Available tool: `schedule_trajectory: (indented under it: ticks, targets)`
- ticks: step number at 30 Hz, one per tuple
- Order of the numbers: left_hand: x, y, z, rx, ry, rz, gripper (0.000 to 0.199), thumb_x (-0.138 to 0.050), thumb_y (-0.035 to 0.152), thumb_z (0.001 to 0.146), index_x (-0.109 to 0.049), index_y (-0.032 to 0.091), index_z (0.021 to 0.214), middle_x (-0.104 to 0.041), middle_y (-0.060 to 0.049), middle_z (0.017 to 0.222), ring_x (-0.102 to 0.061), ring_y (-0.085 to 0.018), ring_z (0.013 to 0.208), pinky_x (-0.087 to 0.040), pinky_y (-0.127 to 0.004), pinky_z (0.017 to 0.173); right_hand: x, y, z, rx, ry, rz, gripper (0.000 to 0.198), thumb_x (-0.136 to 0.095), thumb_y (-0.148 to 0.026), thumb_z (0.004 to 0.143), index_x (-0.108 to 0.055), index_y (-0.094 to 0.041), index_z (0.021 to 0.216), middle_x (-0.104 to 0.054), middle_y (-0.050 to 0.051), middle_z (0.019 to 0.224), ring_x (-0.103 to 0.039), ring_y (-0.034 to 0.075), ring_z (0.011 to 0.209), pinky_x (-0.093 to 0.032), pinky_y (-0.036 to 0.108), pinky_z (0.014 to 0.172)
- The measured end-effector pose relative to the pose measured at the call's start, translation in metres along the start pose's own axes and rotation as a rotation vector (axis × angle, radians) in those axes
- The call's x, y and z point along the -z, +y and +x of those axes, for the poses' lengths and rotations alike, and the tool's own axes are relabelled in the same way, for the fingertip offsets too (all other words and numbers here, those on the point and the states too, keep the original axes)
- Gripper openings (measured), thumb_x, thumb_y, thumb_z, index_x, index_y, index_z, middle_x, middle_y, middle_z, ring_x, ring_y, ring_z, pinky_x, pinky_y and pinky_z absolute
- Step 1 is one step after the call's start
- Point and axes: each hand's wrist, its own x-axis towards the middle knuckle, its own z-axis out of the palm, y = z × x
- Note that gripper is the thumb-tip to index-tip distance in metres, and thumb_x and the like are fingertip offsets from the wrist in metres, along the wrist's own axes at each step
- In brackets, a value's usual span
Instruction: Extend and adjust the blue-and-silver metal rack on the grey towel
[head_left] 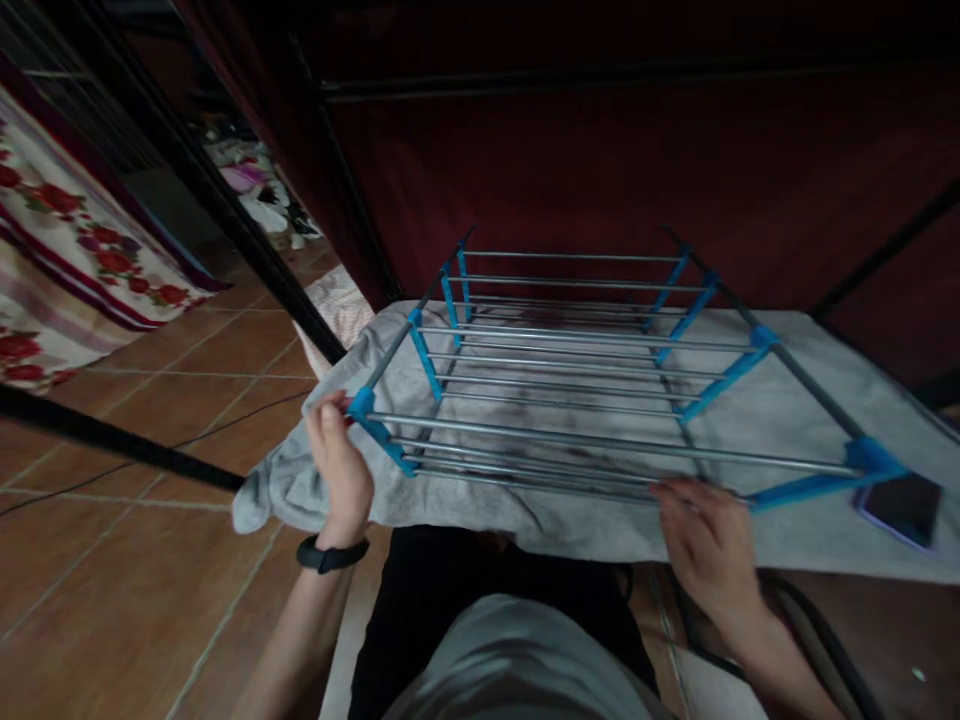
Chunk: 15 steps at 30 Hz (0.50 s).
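Observation:
A shoe rack (577, 437) of thin metal rods and blue plastic joints lies across a grey cloth (480, 510) in front of me. My left hand (341, 465), a black band on its wrist, grips the blue joint at the rack's near left corner, its fingertips partly hidden behind it. Lower down on the near side, my right hand (709, 545) has its fingers curled over the bottom rods, close to the blue strut at the right. This hand is slightly blurred.
A phone (900, 508) lies on the cloth by the rack's right corner. Dark red fabric (600, 180) hangs behind. Black metal bars (217, 190) cross at the left, near a flowered curtain (97, 230) and a cable (225, 412) on the tiled floor (150, 560).

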Motion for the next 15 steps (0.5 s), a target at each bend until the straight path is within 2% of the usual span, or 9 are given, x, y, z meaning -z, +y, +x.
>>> schedule_trajectory:
  ticks: [1,2,3,4,6,8,9,12,15]
  targets:
    - [0.004,0.001,-0.01,-0.142,0.149,0.084,0.03,-0.042,0.043,0.096,-0.055,0.022,0.114,-0.059,-0.008,0.112,-0.055,-0.025,0.109,-0.042,-0.045,0.098,-0.005,-0.008,-0.01,-0.049,-0.01,0.016,0.034,-0.054,-0.014,0.089,-0.061,-0.027,0.119,-0.065,0.007,0.111,-0.062,0.023,0.103,-0.049,0.039,0.086]
    - [0.006,0.002,-0.021,-0.304,0.163,0.172,0.025,-0.05,0.036,0.094,-0.056,0.024,0.114,-0.06,-0.008,0.113,-0.055,-0.026,0.11,-0.042,-0.045,0.098,-0.009,-0.014,-0.019,-0.106,-0.014,0.026,0.033,-0.052,-0.013,0.089,-0.062,-0.026,0.118,-0.065,0.007,0.11,-0.061,0.023,0.102,-0.049,0.039,0.085]
    - [0.006,0.004,-0.032,-0.488,0.114,0.224,0.02,-0.056,0.029,0.09,-0.058,0.025,0.11,-0.063,-0.007,0.105,-0.058,-0.026,0.106,-0.042,-0.046,0.097,-0.012,-0.018,-0.028,-0.174,-0.002,0.034,0.032,-0.05,-0.013,0.09,-0.062,-0.026,0.116,-0.064,0.007,0.109,-0.061,0.022,0.102,-0.048,0.04,0.086]
    - [0.002,0.008,-0.044,-0.639,-0.053,0.233,0.019,-0.057,0.023,0.089,-0.06,0.027,0.107,-0.065,-0.006,0.098,-0.06,-0.026,0.1,-0.044,-0.045,0.094,-0.015,-0.019,-0.036,-0.252,0.026,0.038,0.029,-0.049,-0.013,0.091,-0.062,-0.025,0.114,-0.064,0.007,0.108,-0.06,0.022,0.101,-0.047,0.04,0.086]
    - [-0.016,0.019,-0.067,-0.804,-0.544,0.285,0.028,-0.054,0.016,0.089,-0.059,0.027,0.115,-0.068,-0.006,0.104,-0.062,-0.024,0.101,-0.046,-0.042,0.094,-0.016,-0.013,-0.048,-0.429,0.127,0.041,0.022,-0.047,-0.016,0.091,-0.062,-0.024,0.107,-0.062,0.007,0.104,-0.058,0.023,0.101,-0.045,0.041,0.088]
    - [-0.046,0.035,-0.086,-0.874,-0.861,0.359,0.033,-0.049,0.019,0.093,-0.057,0.025,0.125,-0.067,-0.008,0.118,-0.06,-0.024,0.111,-0.043,-0.043,0.101,-0.012,0.001,-0.056,-0.622,0.282,0.021,0.017,-0.048,-0.022,0.091,-0.06,-0.022,0.103,-0.059,0.007,0.102,-0.055,0.023,0.102,-0.044,0.042,0.089]
    - [-0.064,0.043,-0.095,-0.879,-0.956,0.398,0.035,-0.047,0.022,0.095,-0.055,0.022,0.129,-0.064,-0.01,0.125,-0.058,-0.026,0.117,-0.041,-0.044,0.104,-0.009,0.009,-0.059,-0.708,0.368,0.002,0.017,-0.049,-0.024,0.09,-0.059,-0.022,0.104,-0.057,0.007,0.104,-0.054,0.024,0.102,-0.043,0.043,0.09]
    - [-0.116,0.062,-0.113,-0.85,-1.163,0.477,0.041,-0.042,0.028,0.098,-0.052,0.016,0.136,-0.061,-0.013,0.132,-0.057,-0.028,0.119,-0.042,-0.046,0.103,0.0,0.039,-0.064,-0.874,0.562,-0.028,0.035,-0.054,-0.03,0.085,-0.053,-0.02,0.119,-0.052,0.01,0.119,-0.049,0.025,0.112,-0.042,0.045,0.095]
    - [-0.156,0.07,-0.126,-0.835,-1.325,0.487,0.042,-0.041,0.029,0.098,-0.051,0.015,0.137,-0.062,-0.013,0.131,-0.06,-0.028,0.117,-0.044,-0.046,0.101,0.004,0.065,-0.067,-0.941,0.554,0.116,0.053,-0.053,-0.032,0.085,-0.044,-0.022,0.136,-0.049,0.011,0.135,-0.048,0.026,0.122,-0.04,0.048,0.103]
